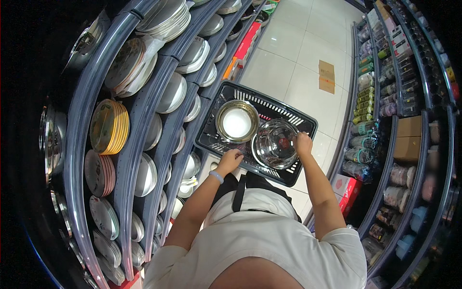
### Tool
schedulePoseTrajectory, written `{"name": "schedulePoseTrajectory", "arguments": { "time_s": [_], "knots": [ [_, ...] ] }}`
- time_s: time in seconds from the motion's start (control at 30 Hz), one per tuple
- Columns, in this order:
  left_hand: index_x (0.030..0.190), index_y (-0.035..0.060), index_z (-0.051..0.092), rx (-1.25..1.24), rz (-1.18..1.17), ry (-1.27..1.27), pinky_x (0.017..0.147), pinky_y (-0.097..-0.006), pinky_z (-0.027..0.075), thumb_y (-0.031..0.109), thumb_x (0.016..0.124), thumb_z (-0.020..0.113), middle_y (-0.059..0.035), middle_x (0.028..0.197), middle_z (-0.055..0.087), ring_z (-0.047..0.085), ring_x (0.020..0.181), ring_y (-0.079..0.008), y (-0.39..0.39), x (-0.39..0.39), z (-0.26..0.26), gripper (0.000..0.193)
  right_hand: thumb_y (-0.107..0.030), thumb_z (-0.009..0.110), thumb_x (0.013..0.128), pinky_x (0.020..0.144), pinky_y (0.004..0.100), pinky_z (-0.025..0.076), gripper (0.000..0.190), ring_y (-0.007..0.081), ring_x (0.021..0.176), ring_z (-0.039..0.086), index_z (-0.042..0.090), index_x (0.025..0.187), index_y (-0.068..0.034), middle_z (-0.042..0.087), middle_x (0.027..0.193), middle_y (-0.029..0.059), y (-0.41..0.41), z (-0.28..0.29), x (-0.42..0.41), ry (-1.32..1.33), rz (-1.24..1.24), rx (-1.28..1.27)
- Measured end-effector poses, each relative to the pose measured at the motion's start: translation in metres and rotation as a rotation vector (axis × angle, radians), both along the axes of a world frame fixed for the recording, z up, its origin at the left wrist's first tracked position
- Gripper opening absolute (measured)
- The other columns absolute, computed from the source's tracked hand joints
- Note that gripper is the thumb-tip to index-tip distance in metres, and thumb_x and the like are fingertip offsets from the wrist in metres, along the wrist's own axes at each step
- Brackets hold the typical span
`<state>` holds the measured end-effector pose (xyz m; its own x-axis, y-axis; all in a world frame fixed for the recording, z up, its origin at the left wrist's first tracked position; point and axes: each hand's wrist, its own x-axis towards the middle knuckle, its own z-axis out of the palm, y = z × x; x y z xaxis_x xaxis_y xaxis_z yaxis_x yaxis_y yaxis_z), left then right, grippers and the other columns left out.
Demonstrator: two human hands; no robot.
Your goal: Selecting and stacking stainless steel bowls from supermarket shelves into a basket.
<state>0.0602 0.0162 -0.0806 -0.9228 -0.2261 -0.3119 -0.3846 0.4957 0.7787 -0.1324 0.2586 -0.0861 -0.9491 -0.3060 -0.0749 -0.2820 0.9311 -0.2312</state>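
A black plastic basket (308,124) with slotted sides lies across the aisle in front of me. On its left side sits a round metal bowl (221,124) with a white round thing (237,123) inside it. Beside it, on the right, is a clear glass bowl (276,144) with a small red mark. My right hand (303,143) has its fingers closed at the glass bowl's right rim, close to the basket's edge. My left hand (231,160), with a pale band on the wrist, is at the basket's near edge, its fingers curled; whether it grips the edge is unclear.
Shelves (127,159) of stacked plates, some yellow-edged (110,127), run along my left. Shelves on the right carry wrapped cups (361,144), cardboard boxes (408,138) and a red and white box (346,191). A flattened piece of cardboard (326,77) lies on the tiled floor ahead.
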Motion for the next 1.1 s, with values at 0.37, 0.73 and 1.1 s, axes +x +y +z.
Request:
{"name": "schedulePoseTrajectory", "arguments": {
  "time_s": [0.37, 0.73, 1.1],
  "knots": [
    [0.091, 0.0, 0.059, 0.006, 0.047, -0.038, 0.07, -0.0329, 0.046, 0.024, 0.077, 0.057, -0.0154, 0.084, 0.061, 0.06, 0.078, -0.0256, -0.007, -0.009, 0.011, 0.027, -0.022, 0.055, 0.073, 0.063, 0.043, 0.046, 0.02, 0.0341, 0.071, 0.058, 0.06, 0.072, -0.003, 0.058, 0.078, 0.0169, 0.008, 0.062, 0.004, -0.022, -0.021, -0.067],
    [0.073, -0.0004, 0.05, 0.116, 0.133, 0.31, 0.051, -0.0296, 0.035, 0.027, 0.085, 0.05, -0.0078, 0.058, 0.045, 0.041, 0.055, -0.014, -0.021, -0.01, 0.111, 0.029, -0.017, 0.054, 0.068, 0.048, 0.0352, 0.039, 0.024, 0.0229, 0.046, 0.049, 0.054, 0.06, 0.006, 0.05, 0.05, 0.0183, -0.005, 0.152, 0.0, -0.113, -0.017, -0.544],
    [0.074, 0.006, 0.048, 0.374, 0.359, 0.705, 0.055, -0.0204, 0.031, 0.025, 0.09, 0.044, 0.0074, 0.065, 0.037, 0.033, 0.062, -0.003, -0.092, 0.042, 0.299, 0.026, -0.007, 0.052, 0.075, 0.044, 0.0175, 0.032, 0.032, 0.0031, 0.051, 0.043, 0.054, 0.104, 0.007, 0.057, 0.074, 0.002, -0.115, 0.315, 0.005, -0.605, 0.326, -1.168]
  ]
}}
